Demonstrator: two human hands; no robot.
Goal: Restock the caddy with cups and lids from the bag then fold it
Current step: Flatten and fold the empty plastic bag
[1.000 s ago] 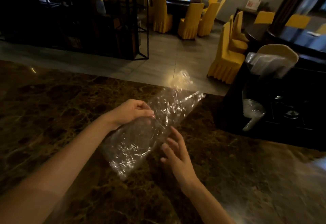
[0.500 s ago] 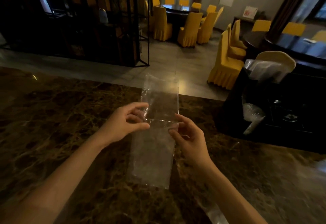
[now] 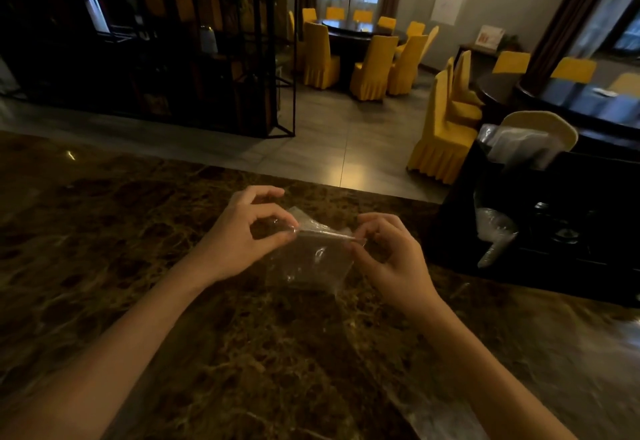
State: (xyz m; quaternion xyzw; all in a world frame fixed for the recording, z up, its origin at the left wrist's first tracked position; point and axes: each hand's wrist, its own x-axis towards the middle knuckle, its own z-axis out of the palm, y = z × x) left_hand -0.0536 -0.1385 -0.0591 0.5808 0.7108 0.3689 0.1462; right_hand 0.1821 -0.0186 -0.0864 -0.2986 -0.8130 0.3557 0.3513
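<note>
Left arm: bare forearm enters from the lower left and runs up toward centre frame.
Left hand [image 3: 247, 232]: raised, palm turned inward; thumb and index fingertip pressed together in a pinch at the hand's right side; index finger arched above; remaining fingers curled loosely.
Right arm: bare forearm enters from the lower right and angles up and left.
Right hand [image 3: 391, 256]: level with the left hand, near it but apart; thumb and index fingertip pinched together at the hand's left side; other fingers curled toward the palm.
Wrists: both roughly straight, tilted slightly inward.
</note>
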